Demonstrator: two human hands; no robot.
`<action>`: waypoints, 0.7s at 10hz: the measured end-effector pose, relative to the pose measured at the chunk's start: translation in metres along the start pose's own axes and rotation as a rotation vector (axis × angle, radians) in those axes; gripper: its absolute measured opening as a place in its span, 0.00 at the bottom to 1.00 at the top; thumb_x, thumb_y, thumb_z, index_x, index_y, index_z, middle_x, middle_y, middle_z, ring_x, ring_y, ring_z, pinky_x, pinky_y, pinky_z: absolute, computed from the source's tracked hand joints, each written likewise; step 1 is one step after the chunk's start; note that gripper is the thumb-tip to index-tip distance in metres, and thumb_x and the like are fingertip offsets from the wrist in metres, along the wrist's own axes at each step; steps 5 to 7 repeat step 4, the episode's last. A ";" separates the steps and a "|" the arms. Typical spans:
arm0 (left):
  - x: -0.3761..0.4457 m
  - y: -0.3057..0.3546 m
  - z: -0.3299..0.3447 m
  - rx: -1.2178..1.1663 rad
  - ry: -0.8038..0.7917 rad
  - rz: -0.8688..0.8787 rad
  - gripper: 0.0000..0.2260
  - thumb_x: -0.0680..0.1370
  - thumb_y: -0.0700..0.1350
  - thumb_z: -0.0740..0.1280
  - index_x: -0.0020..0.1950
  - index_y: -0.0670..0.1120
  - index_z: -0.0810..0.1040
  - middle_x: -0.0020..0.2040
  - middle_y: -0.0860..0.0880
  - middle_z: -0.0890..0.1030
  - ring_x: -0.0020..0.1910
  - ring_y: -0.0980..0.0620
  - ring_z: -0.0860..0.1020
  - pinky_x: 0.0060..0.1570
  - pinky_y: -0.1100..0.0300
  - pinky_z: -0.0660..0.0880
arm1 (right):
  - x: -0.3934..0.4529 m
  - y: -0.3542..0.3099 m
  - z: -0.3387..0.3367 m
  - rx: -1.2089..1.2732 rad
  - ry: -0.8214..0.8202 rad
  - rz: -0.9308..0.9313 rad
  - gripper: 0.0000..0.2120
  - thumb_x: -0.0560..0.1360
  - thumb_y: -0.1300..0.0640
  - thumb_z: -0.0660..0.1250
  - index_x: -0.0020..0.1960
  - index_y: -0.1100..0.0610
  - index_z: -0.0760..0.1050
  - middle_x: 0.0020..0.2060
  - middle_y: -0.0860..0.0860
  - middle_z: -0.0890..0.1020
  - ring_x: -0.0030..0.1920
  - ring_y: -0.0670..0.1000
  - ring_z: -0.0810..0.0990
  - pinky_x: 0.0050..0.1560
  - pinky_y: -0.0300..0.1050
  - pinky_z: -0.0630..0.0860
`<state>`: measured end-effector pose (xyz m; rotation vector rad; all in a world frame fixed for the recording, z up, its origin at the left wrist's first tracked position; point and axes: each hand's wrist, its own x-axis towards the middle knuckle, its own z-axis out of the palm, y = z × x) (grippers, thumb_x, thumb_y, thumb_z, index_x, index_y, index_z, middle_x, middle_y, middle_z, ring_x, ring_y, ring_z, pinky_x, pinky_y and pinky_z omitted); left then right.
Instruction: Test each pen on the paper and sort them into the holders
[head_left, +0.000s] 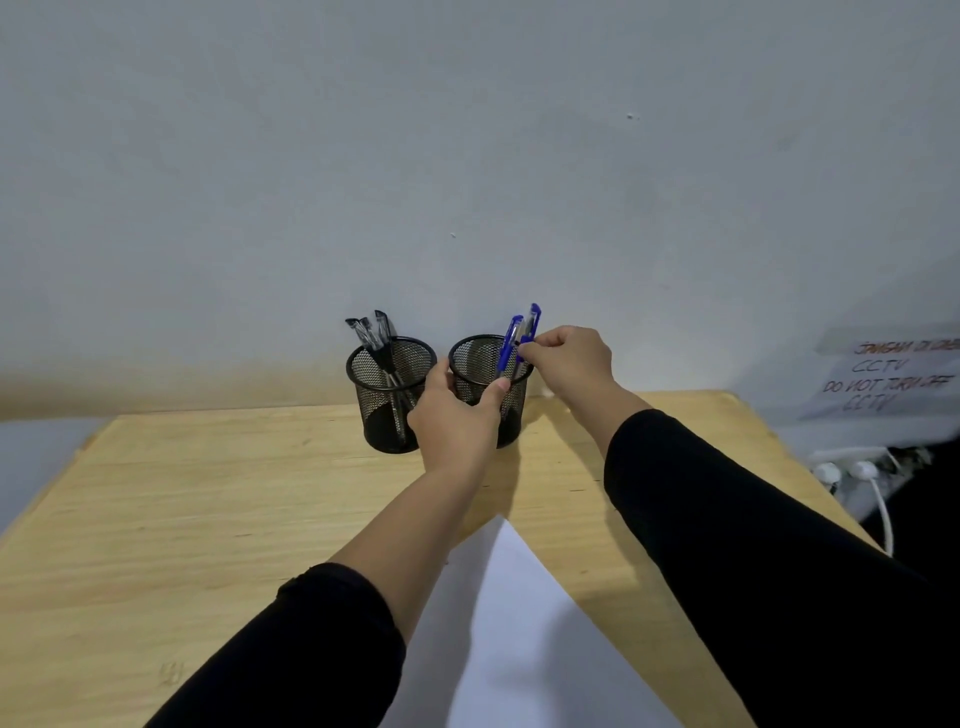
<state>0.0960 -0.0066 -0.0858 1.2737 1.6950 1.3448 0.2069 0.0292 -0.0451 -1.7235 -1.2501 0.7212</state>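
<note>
— Sorting far along?

— Looks nearly finished. Black pens (375, 332) standing in the left mesh holder (390, 395), two blue pens (511, 343) in the right mesh holder (488, 384). No loose pens anywhere on the bench (208, 493).

— And the hands?

— Left hand (457, 415) wrapped round the near side of the right holder, thumb at the rim, steadying it. Right hand (569, 364) pinching the clip end of the farther blue pen, barrel already down inside that holder.

— Paper (519, 623)?

— Flat on the bench, close in, between the two sleeves. No test marks visible, though mostly covered by the arms, so hard to say.

— Left to do?

— Probably just letting go of that last blue pen.
</note>
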 end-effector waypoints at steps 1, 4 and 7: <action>0.001 0.001 -0.002 0.020 -0.003 0.000 0.31 0.70 0.53 0.72 0.70 0.45 0.66 0.65 0.46 0.75 0.66 0.48 0.71 0.64 0.59 0.65 | -0.002 -0.001 -0.002 -0.020 0.007 -0.010 0.10 0.73 0.55 0.68 0.51 0.60 0.80 0.49 0.53 0.81 0.49 0.50 0.77 0.48 0.43 0.72; -0.031 0.010 -0.046 0.081 -0.057 0.070 0.17 0.73 0.49 0.68 0.61 0.46 0.74 0.50 0.53 0.77 0.55 0.54 0.76 0.53 0.62 0.67 | -0.058 0.001 -0.028 -0.110 -0.069 -0.091 0.15 0.74 0.53 0.66 0.59 0.54 0.75 0.51 0.50 0.78 0.48 0.49 0.76 0.46 0.42 0.72; -0.031 0.010 -0.046 0.081 -0.057 0.070 0.17 0.73 0.49 0.68 0.61 0.46 0.74 0.50 0.53 0.77 0.55 0.54 0.76 0.53 0.62 0.67 | -0.058 0.001 -0.028 -0.110 -0.069 -0.091 0.15 0.74 0.53 0.66 0.59 0.54 0.75 0.51 0.50 0.78 0.48 0.49 0.76 0.46 0.42 0.72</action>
